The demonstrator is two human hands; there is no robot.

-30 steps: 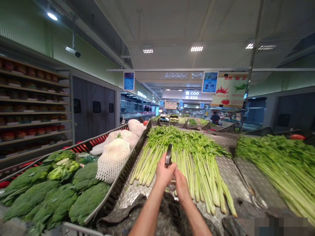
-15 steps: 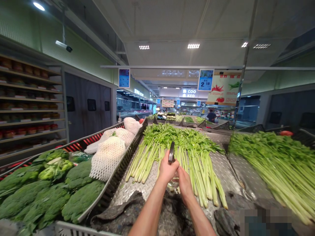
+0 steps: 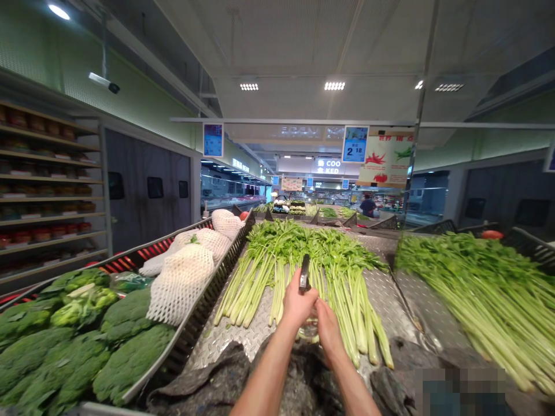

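A spray bottle (image 3: 304, 270) with a black head stands out above my left hand (image 3: 299, 301), whose fingers are wrapped round its neck. Its clear lower part (image 3: 309, 329) shows between my wrists. My right hand (image 3: 328, 323) presses against the bottle from the right, its fingers partly hidden behind it. Beyond and around both hands lies celery (image 3: 277, 248), leaves away from me and pale stalks towards me, on a patterned metal tray (image 3: 234, 342). The black head points away from me, over the celery.
To the left a black crate (image 3: 171, 341) holds broccoli (image 3: 134, 361) and produce in white foam nets (image 3: 182, 280). A dark wet cloth (image 3: 208, 378) covers the near edge. On the right a mirror (image 3: 459, 315) reflects the celery. A person (image 3: 367, 205) is far back.
My view has turned slightly to the right, so the crate, celery and signs sit farther left. Both hands keep their hold on the spray bottle.
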